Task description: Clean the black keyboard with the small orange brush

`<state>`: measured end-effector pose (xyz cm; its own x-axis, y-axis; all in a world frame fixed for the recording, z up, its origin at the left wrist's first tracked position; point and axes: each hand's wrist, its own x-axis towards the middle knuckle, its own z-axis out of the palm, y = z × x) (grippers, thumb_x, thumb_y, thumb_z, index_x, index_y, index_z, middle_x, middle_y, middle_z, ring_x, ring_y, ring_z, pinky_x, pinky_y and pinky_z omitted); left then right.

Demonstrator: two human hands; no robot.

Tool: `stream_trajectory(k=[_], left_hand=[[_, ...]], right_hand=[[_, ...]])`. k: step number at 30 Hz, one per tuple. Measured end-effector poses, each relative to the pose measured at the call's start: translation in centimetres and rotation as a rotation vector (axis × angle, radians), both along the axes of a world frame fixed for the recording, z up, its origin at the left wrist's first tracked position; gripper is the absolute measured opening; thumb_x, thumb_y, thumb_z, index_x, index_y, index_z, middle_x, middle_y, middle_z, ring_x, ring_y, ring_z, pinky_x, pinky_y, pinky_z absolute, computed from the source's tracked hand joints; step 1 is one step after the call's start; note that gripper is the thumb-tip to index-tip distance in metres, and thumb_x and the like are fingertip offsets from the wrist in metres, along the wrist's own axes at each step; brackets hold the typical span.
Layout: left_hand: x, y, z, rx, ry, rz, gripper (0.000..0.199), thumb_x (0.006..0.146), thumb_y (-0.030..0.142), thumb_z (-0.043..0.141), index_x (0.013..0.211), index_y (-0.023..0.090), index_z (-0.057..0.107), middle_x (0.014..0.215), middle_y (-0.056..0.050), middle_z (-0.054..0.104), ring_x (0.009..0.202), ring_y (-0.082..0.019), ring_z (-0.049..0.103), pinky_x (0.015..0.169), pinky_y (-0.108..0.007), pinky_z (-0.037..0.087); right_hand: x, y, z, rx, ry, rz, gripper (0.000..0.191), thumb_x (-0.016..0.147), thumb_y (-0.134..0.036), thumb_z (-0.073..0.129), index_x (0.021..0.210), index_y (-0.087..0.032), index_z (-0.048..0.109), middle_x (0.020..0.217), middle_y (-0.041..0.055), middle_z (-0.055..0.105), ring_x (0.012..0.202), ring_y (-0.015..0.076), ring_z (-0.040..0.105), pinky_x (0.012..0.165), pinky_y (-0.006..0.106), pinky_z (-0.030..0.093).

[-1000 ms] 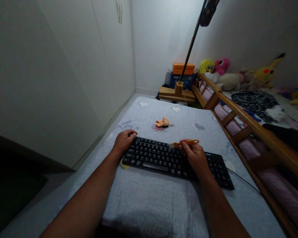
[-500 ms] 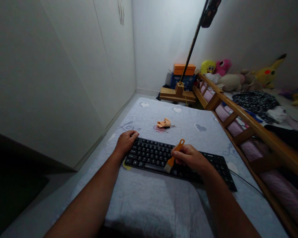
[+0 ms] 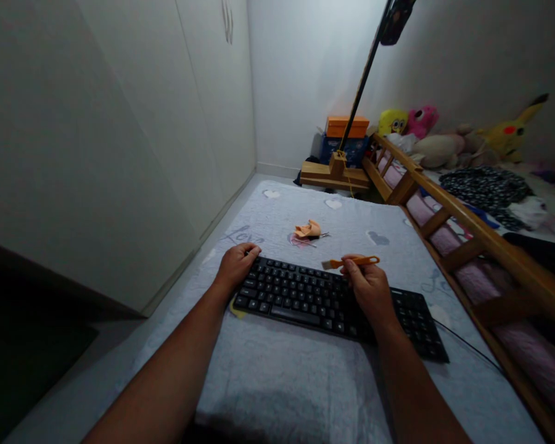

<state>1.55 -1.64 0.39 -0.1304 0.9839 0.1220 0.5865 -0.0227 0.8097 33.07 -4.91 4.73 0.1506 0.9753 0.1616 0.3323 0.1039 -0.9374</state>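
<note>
"Keyboard (image 3: pixel 296 293) lying flat on the soft, heart-printed cover (image 3: pixel 277 364), and the left hand (image 3: pixel 235 268) has its fingers closed on the far left corner, presumably to steady it!"

"And the right hand (image 3: pixel 370 288)?"

"Fingers pinching the slim orange brush (image 3: pixel 337 264) mid-handle, which probably gives finer control. Pale, squared bristles (image 3: pixel 326 265) sit by the rear edge; contact, can't tell. Beyond lies a crumpled peach bundle (image 3: pixel 309 228), thin metal bits (image 3: pixel 324 235) beside it."

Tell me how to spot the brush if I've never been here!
Start at the big pale cloth with hearts, where a long black keyboard lies. By the keyboard's far edge, the right hand holds the brush, pale bristles pointing left. Its orange handle sets it apart from the black keyboard and peach bundle.
</note>
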Motion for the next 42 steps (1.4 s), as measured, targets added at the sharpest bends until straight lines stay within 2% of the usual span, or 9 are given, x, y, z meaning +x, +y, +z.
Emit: stream_trajectory(k=[3,5,8,10,24,27,31,34,42], left_hand=[[-0.1,0.1,-0.2,0.002,0.008,-0.001,0.038,0.085,0.052,0.052,0.081,0.020,0.074,0.083,-0.004,0.075,0.084,-0.025,0.068,0.079,-0.033,0.049],[-0.1,0.1,-0.2,0.001,0.003,-0.001,0.038,0.085,0.052,0.052,0.082,0.020,0.074,0.085,-0.004,0.076,0.086,-0.025,0.069,0.079,-0.033,0.049],[-0.1,0.0,-0.2,0.001,0.000,-0.004,0.038,0.085,0.051,0.052,0.083,0.020,0.075,0.087,-0.005,0.077,0.088,-0.025,0.069,0.081,-0.033,0.049],[0.0,0.0,-0.1,0.003,0.001,-0.004,0.038,0.084,0.051,0.052,0.084,0.020,0.075,0.089,-0.005,0.077,0.089,-0.025,0.069,0.082,-0.033,0.049],[0.1,0.0,0.0,0.001,-0.007,0.003,0.034,0.082,0.047,0.054,0.084,0.020,0.074,0.090,-0.005,0.077,0.086,-0.024,0.069,0.081,-0.033,0.050],[0.0,0.0,0.0,0.006,-0.004,-0.004,0.033,0.081,0.046,0.055,0.083,0.020,0.074,0.089,-0.005,0.077,0.084,-0.024,0.069,0.081,-0.034,0.050],[0.0,0.0,-0.2,0.010,0.002,-0.006,0.033,0.082,0.046,0.054,0.083,0.020,0.075,0.087,-0.005,0.077,0.082,-0.024,0.069,0.080,-0.034,0.050],[0.0,0.0,-0.2,0.012,0.005,-0.007,0.034,0.082,0.046,0.054,0.084,0.019,0.074,0.087,-0.005,0.077,0.083,-0.024,0.069,0.079,-0.033,0.049],[0.0,0.1,-0.2,0.006,0.003,-0.006,0.033,0.082,0.045,0.054,0.083,0.019,0.075,0.086,-0.005,0.077,0.082,-0.023,0.069,0.078,-0.033,0.050]], right_hand=[[-0.1,-0.5,0.3,-0.089,0.113,0.075,0.044,0.078,-0.060,0.067,0.089,-0.017,0.071,0.065,0.0034,0.066,0.055,0.0152,0.053,0.053,0.028,0.039],[-0.3,-0.8,0.5,-0.222,0.152,0.224,0.044,0.076,-0.060,0.070,0.084,-0.017,0.070,0.060,0.0014,0.063,0.051,0.0133,0.050,0.050,0.026,0.036],[-0.6,-1.3,0.6,-0.382,0.098,0.458,0.040,0.076,-0.057,0.071,0.082,-0.017,0.070,0.058,0.0001,0.062,0.050,0.0117,0.049,0.048,0.024,0.033],[-0.9,-1.3,0.4,-0.388,0.041,0.515,0.038,0.079,-0.055,0.069,0.081,-0.017,0.071,0.060,0.0005,0.063,0.052,0.0119,0.051,0.050,0.024,0.035],[-1.0,-0.4,-0.9,0.024,0.000,0.006,0.046,0.083,-0.058,0.062,0.096,-0.016,0.074,0.074,0.0060,0.071,0.062,0.0185,0.060,0.059,0.031,0.044],[-1.0,-0.7,-0.4,-0.035,0.092,0.062,0.043,0.081,-0.057,0.066,0.091,-0.016,0.072,0.068,0.0039,0.068,0.058,0.0161,0.057,0.056,0.029,0.043],[-1.3,-1.3,0.2,-0.292,0.164,0.353,0.043,0.075,-0.059,0.071,0.084,-0.017,0.070,0.058,0.0004,0.063,0.049,0.0125,0.050,0.048,0.025,0.037],[-1.7,-1.5,0.3,-0.349,0.111,0.462,0.041,0.076,-0.058,0.071,0.082,-0.017,0.070,0.057,0.0001,0.063,0.049,0.0117,0.050,0.047,0.024,0.035],[-2.1,-0.8,-0.7,-0.110,0.087,0.162,0.051,0.077,-0.064,0.068,0.092,-0.016,0.073,0.071,0.0059,0.071,0.059,0.0182,0.061,0.055,0.030,0.046]])
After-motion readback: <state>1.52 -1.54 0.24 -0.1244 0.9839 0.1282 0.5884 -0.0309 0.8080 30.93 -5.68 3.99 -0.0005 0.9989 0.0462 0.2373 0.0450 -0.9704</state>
